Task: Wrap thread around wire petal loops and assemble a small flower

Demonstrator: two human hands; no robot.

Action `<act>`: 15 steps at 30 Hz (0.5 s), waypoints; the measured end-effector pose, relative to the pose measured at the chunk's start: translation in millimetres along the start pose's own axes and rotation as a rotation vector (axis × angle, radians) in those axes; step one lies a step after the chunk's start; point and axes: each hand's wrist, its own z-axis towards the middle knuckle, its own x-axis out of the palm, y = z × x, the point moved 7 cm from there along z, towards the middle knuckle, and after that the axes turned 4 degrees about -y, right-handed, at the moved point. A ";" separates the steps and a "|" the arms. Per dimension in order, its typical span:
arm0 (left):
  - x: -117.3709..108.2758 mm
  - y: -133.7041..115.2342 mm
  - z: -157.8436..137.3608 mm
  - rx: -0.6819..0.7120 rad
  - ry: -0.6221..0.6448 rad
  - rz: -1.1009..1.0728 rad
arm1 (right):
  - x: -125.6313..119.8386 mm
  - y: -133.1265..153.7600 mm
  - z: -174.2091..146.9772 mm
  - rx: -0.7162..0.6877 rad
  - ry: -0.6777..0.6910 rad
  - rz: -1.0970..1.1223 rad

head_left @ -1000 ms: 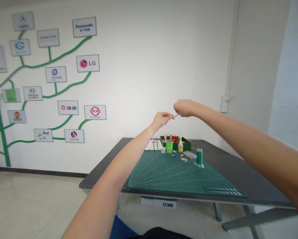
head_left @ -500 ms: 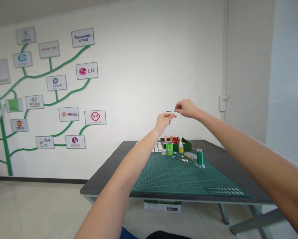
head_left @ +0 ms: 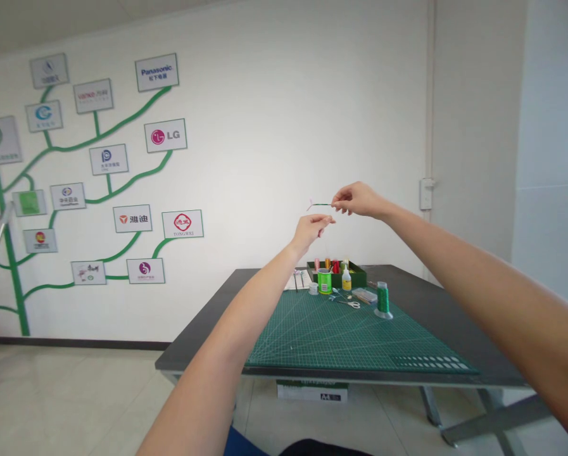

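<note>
Both of my arms reach out over the table at about chest height. My right hand (head_left: 357,200) pinches the right end of a thin dark green stem (head_left: 321,204), held nearly level. At the stem's left end is a small pale pink tip (head_left: 311,204), perhaps petals. Just below and to the left, my left hand (head_left: 311,229) is closed, thumb and forefinger pressed together. Whatever lies between those fingers is too fine to see. A gap separates the left hand from the stem.
On the table lies a green cutting mat (head_left: 331,335). Toward its back stand a green thread spool (head_left: 382,299), white-handled scissors (head_left: 354,304), a glue bottle (head_left: 346,279), a bright green can (head_left: 324,282) and a dark green box (head_left: 359,277) with thread spools. White paper (head_left: 290,284) lies behind.
My right hand has risen slightly with the green stem. The stem now sits farther above my left hand, and more of its pink end shows. The left hand stays nearly in place.
</note>
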 end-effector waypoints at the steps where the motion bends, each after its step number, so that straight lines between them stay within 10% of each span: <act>1: 0.1 -1.1 0.1 0.004 0.008 0.003 | -0.2 1.5 0.3 -0.005 0.006 0.018; 15: 1.1 17.3 -5.5 0.019 0.106 0.007 | 2.5 -5.8 -12.9 0.004 0.149 0.118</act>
